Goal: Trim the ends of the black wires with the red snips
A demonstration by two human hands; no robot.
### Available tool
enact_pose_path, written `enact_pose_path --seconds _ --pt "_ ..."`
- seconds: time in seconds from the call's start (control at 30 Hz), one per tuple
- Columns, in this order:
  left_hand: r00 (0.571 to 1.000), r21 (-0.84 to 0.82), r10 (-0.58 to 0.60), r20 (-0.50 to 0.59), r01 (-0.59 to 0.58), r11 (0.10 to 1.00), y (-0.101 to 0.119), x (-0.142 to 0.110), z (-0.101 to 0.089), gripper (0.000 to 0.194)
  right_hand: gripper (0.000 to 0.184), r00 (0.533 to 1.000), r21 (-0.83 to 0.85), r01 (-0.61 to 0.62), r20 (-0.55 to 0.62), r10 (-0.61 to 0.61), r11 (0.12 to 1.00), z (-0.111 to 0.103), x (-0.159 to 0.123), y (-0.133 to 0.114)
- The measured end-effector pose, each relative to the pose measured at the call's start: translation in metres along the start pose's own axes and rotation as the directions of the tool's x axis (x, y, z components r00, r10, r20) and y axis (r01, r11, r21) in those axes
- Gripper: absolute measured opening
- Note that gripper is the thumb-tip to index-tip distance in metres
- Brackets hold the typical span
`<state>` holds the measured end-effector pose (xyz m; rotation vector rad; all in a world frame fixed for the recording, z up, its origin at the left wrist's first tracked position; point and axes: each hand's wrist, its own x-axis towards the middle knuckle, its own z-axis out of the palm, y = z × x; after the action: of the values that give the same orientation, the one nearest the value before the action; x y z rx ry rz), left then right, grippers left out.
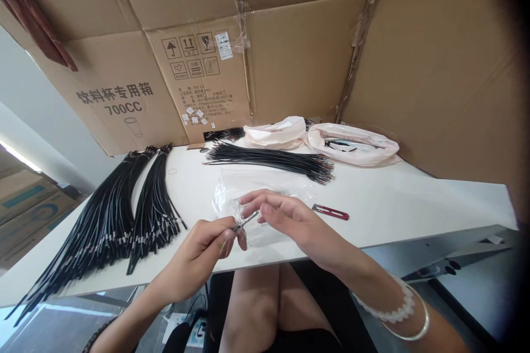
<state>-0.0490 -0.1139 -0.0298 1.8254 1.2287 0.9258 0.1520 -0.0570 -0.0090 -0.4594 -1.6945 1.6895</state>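
Observation:
My left hand (pixel 207 245) pinches a small thin metal-tipped piece (pixel 245 223) at the front edge of the white table (pixel 414 204). My right hand (pixel 285 218) holds the other end of that piece between thumb and fingers. Right behind both hands lies a clear plastic bag (pixel 248 187), flat on the table. What exactly the piece is, I cannot tell.
Two big bundles of black cables (pixel 124 204) lie at the left, a smaller bundle (pixel 273 159) at the back. Red snips (pixel 331 212) lie right of my hands. Pinkish plastic bags (pixel 356 144) sit at the rear. Cardboard walls (pixel 290 55) enclose the table.

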Motion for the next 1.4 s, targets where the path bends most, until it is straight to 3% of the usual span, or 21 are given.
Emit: enact_pose_path --seconds 0.1,0.33,0.47,0.6,0.73,0.8,0.87,0.9,0.97,1.03,1.13,1.2,1.33,1.4 --pt "1.0 0.012 0.009 -0.002 -0.009 1.0 -0.001 -0.004 0.0 0.052 0.027 1.0 -0.004 -0.01 -0.018 0.01 1.0 0.008 -0.001 -0.004" --pt "0.994 0.097 0.09 -0.058 -0.084 0.992 -0.006 -0.012 0.004 0.042 0.022 0.984 0.299 -0.058 0.178 0.004 0.953 0.011 0.008 0.004" --pt "0.971 0.132 0.166 -0.171 -0.145 0.981 -0.009 -0.012 0.008 0.038 0.02 0.989 0.428 -0.076 0.15 0.013 0.901 0.015 0.001 0.007" --pt "0.948 0.154 0.247 -0.203 -0.218 0.964 -0.009 -0.011 0.01 0.036 0.022 0.994 0.499 -0.094 0.093 0.055 0.861 0.021 -0.006 0.011" --pt "0.93 0.192 0.317 -0.187 -0.282 0.94 -0.008 -0.011 0.009 0.031 0.024 0.999 0.392 -0.04 -0.005 0.046 0.919 0.018 -0.004 0.016" --pt "0.926 0.216 0.336 -0.174 -0.298 0.93 -0.007 -0.011 0.008 0.031 0.024 0.996 0.236 0.013 -0.091 0.009 0.972 0.011 0.001 0.012" --pt "0.921 0.247 0.352 -0.166 -0.307 0.919 -0.007 -0.011 0.006 0.03 0.021 0.988 -0.015 0.109 -0.111 -0.11 0.994 0.002 0.006 -0.001" --pt "0.919 0.266 0.359 -0.164 -0.309 0.913 -0.006 -0.011 0.006 0.029 0.017 0.976 -0.168 0.184 -0.084 -0.2 0.969 -0.002 0.007 -0.01" --pt "0.912 0.312 0.376 -0.162 -0.314 0.897 -0.005 -0.011 0.006 0.026 0.017 0.935 -0.444 0.321 0.008 -0.354 0.836 -0.006 0.006 -0.032" --pt "0.902 0.366 0.397 -0.168 -0.317 0.875 -0.003 -0.011 0.007 0.022 0.014 0.868 -0.676 0.402 0.066 -0.492 0.618 -0.004 -0.002 -0.05" --pt "0.873 0.465 0.445 -0.2 -0.315 0.827 0.0 -0.01 0.01 0.018 0.013 0.745 -0.898 0.379 0.153 -0.649 0.222 0.008 -0.019 -0.056" --pt "0.82 0.58 0.522 -0.234 -0.313 0.752 0.002 -0.008 0.013 0.015 0.015 0.676 -0.957 0.283 0.15 -0.721 0.066 0.018 -0.029 -0.047" --pt "0.668 0.811 0.703 -0.243 -0.258 0.526 0.002 -0.005 0.019 0.021 0.028 0.572 -0.992 0.119 0.045 -0.819 0.028 0.038 -0.037 -0.021" --pt "0.626 0.882 0.751 -0.211 -0.209 0.423 0.001 -0.004 0.022 0.025 0.035 0.548 -0.998 0.04 -0.016 -0.837 0.045 0.045 -0.034 -0.011"
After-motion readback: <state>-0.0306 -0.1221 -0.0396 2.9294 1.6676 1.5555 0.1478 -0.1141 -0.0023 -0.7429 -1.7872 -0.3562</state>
